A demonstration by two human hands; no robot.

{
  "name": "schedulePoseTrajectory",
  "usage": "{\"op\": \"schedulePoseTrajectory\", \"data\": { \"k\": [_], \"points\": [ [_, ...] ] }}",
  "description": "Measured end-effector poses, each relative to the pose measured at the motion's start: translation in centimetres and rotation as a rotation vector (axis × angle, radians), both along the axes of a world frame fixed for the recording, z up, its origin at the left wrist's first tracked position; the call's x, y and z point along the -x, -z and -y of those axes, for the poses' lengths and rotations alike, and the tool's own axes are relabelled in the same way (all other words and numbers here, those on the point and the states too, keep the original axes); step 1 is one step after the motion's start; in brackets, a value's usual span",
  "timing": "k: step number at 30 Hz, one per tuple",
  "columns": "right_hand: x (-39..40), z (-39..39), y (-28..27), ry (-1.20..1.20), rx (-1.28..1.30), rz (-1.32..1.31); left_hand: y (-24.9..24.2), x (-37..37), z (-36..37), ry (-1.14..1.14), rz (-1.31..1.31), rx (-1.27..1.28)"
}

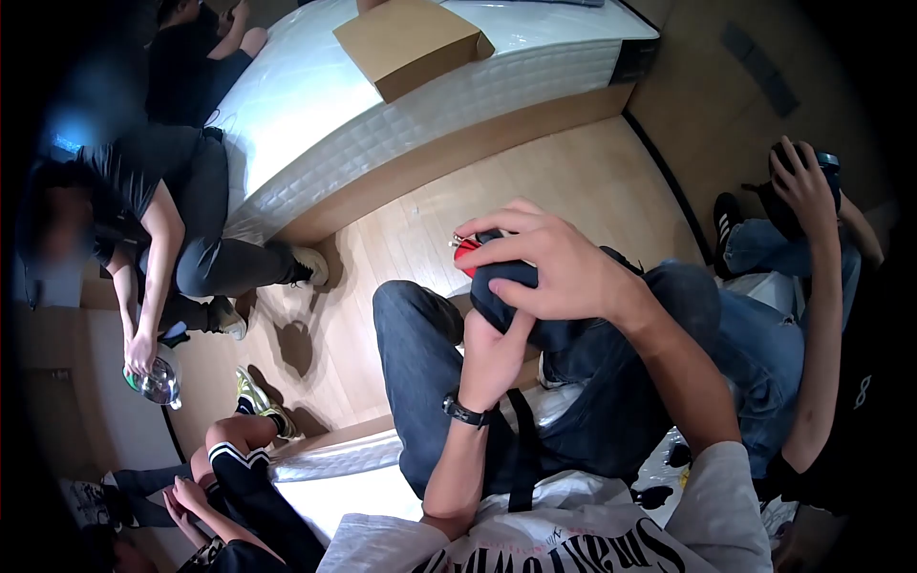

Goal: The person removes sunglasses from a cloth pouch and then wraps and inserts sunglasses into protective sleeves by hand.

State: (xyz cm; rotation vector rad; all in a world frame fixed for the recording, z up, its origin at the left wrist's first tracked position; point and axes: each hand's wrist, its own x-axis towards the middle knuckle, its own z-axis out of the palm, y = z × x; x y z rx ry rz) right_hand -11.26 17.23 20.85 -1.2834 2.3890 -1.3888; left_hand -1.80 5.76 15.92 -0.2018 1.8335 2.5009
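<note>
In front of my knees, both hands are at a dark, soft-looking item with a red part and small shiny bits at its far end. My left hand, with a black-strapped watch on its wrist, grips it from below; most of its fingers are hidden. My right hand curls over the top, fingers bent round it and thumb pressed on the dark surface. What kind of thing it is I cannot make out.
A cardboard box lies on a plastic-wrapped mattress ahead. On the left, a seated person holds a clear rounded object. To the right, another person's hand holds a dark object. More people sit at far left and lower left.
</note>
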Motion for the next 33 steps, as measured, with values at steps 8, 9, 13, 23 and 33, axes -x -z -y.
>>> {"op": "schedulePoseTrajectory", "data": {
  "k": [8, 9, 13, 23, 33],
  "points": [
    [0.1, -0.3, 0.1, 0.018, -0.058, -0.134, 1.4, 0.2, 0.2, 0.002, 0.04, 0.187],
    [0.3, -0.3, 0.4, 0.025, -0.06, -0.168, 1.2, 0.3, 0.3, -0.01, 0.051, 0.188],
    [-0.2, -0.5, -0.2, 0.031, -0.18, -0.024, 1.6, 0.6, 0.9, -0.052, 0.08, 0.082],
    [0.1, -1.3, -0.1, 0.057, -0.245, -0.001, 2.1, 1.0, 0.8, -0.062, 0.045, 0.133],
    [0.3, -0.9, 0.0, 0.279, -0.219, -0.027, 2.9, 1.3, 0.8, 0.016, 0.013, 0.31]
  ]
}}
